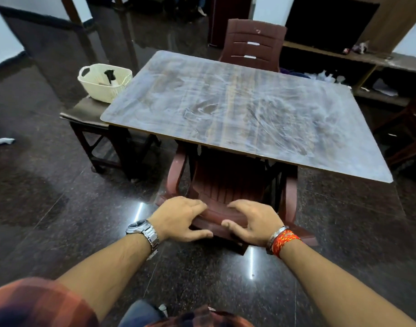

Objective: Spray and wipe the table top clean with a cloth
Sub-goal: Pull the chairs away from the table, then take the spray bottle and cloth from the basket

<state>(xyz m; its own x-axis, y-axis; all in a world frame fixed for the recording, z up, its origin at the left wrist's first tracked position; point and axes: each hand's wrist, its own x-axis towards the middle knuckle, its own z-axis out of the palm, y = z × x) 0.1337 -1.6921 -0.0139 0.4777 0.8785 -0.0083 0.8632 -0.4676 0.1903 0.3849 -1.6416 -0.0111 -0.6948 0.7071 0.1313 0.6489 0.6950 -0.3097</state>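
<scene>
The table top [237, 107] is grey-brown with whitish streaks and smears across it. A brown plastic chair [228, 185] is tucked under its near edge. My left hand [181, 218] and my right hand [251, 223] both grip the top of the chair's backrest, fingers over the front and thumbs behind. A cream plastic basket [103, 82] stands on a stool to the left of the table, with a black spray nozzle [109, 75] sticking up inside it. No cloth is in sight.
A second brown chair [254, 43] stands at the table's far side. A dark wooden stool [89, 119] carries the basket. Low shelves [372, 74] with clutter run along the right. The floor is dark polished stone, with a white scrap [4, 140] at far left.
</scene>
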